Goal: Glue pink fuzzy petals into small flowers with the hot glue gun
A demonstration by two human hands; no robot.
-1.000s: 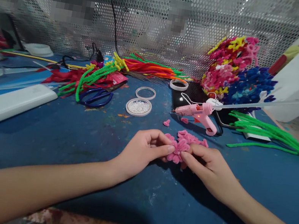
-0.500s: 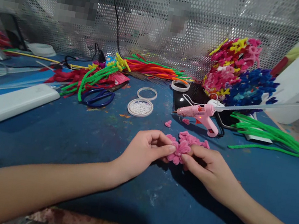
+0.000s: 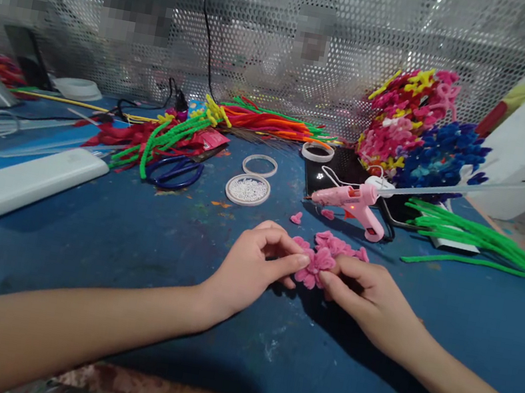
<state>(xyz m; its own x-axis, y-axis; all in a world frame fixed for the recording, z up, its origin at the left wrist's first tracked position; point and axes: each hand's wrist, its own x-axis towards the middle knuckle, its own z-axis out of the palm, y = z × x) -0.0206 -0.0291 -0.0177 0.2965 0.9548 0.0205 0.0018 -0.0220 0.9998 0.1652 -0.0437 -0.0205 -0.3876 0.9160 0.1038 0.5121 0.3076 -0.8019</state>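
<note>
Little had moved since the earlier frame: both hands stayed put, and only the left fingers [image 3: 284, 244] had lifted slightly. The left hand [image 3: 250, 269] and right hand [image 3: 367, 296] pinched a pink flower [image 3: 314, 266] between thumbs and forefingers, just above the table [image 3: 131, 248]. Its underside was hidden by the fingers, and the pink pieces [image 3: 340, 245] behind were partly covered. Beyond lay a glue gun [image 3: 350, 202]. A round dish [image 3: 247, 189] held white beads; its lid [image 3: 260, 165] lay just behind.
</note>
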